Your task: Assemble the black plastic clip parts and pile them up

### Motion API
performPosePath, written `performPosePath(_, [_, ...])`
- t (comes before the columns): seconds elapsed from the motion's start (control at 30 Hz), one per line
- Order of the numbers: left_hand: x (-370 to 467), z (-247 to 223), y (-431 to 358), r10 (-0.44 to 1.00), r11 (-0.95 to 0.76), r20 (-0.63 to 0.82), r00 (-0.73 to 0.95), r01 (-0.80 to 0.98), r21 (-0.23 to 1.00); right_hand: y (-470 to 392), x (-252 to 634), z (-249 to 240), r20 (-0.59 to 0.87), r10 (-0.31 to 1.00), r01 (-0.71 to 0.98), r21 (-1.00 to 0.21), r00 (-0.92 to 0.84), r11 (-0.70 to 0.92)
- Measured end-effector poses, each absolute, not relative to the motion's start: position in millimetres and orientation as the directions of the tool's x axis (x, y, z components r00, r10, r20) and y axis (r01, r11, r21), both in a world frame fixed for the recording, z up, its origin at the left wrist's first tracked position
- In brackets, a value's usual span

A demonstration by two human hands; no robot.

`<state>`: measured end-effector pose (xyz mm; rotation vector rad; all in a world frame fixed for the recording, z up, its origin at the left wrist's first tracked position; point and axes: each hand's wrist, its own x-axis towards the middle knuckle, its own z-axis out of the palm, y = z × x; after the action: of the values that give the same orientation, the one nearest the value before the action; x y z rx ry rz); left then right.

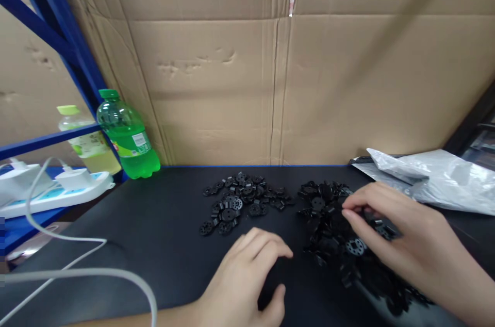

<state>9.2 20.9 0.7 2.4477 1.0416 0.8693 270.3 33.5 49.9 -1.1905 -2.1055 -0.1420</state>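
Small black plastic parts lie in two heaps on a black table. The smaller heap (247,193) is at the middle, beyond my left hand (251,275). That hand hovers low over the table, thumb and fingers apart, nothing between them. A larger heap (328,234) spreads on the right and runs toward the front edge. Over it is my right hand (402,234), its thumb and forefinger pinched together at the heap's upper part. Whatever the pinch holds is too small and dark to make out.
A green soda bottle (131,144) and a paler bottle (91,144) stand at the left by a blue frame (62,33). A white power strip (77,190) with cables is at far left. Plastic bags (444,177) lie back right. Cardboard (216,90) walls the back.
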Motion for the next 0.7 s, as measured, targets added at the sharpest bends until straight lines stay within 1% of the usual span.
performPosePath(0.1, [1.9, 8.0, 29.4, 0.749, -0.661, 0.3, 0.591, 0.702, 0.267, 18.3, 250.4, 47.6, 0.67, 0.62, 0.674, -0.238, -0.408, 0.7])
performPosePath(0.17, [-1.2, 10.7, 31.7, 0.773, -0.625, 0.252, 0.582, 0.765, 0.152, 11.5, 239.7, 43.3, 0.698, 0.553, 0.61, -0.209, -0.454, 0.765])
performPosePath(0.23, [-1.5, 10.6, 29.2, 0.779, -0.615, 0.226, 0.585, 0.783, 0.095, 7.6, 231.9, 38.8, 0.704, 0.521, 0.572, -0.198, -0.482, 0.796])
performPosePath(0.27, [-0.7, 9.5, 26.2, 0.77, -0.627, 0.212, 0.602, 0.775, 0.077, 6.4, 229.2, 37.1, 0.696, 0.525, 0.558, -0.213, -0.49, 0.802])
performPosePath(0.33, [2.1, 5.8, 18.2, 0.722, -0.683, 0.178, 0.668, 0.729, 0.034, 4.8, 225.6, 35.3, 0.669, 0.548, 0.526, -0.267, -0.502, 0.807])
performPosePath(0.4, [4.9, 1.4, 9.8, 0.645, -0.756, 0.158, 0.748, 0.655, -0.016, 3.8, 224.0, 34.8, 0.65, 0.578, 0.498, -0.333, -0.494, 0.801])
performPosePath(0.47, [6.8, -0.9, 3.5, 0.573, -0.811, 0.184, 0.799, 0.585, -0.013, 3.3, 223.8, 34.4, 0.637, 0.609, 0.477, -0.396, -0.472, 0.785])
performPosePath(0.5, [7.2, -0.5, 1.7, 0.56, -0.822, 0.213, 0.8, 0.57, 0.019, 3.2, 224.2, 33.9, 0.628, 0.625, 0.47, -0.424, -0.464, 0.775])
performPosePath(0.6, [7.2, 5.7, 2.8, 0.61, -0.792, 0.278, 0.742, 0.585, 0.178, 3.0, 226.2, 31.2, 0.58, 0.67, 0.446, -0.5, -0.464, 0.742])
performPosePath(0.63, [6.7, 8.2, 5.4, 0.63, -0.777, 0.281, 0.724, 0.595, 0.208, 2.9, 226.9, 30.4, 0.565, 0.684, 0.442, -0.522, -0.461, 0.73])
performPosePath(0.7, [4.8, 11.2, 13.2, 0.615, -0.789, 0.27, 0.741, 0.579, 0.207, 2.6, 227.9, 29.5, 0.551, 0.703, 0.431, -0.556, -0.45, 0.711])
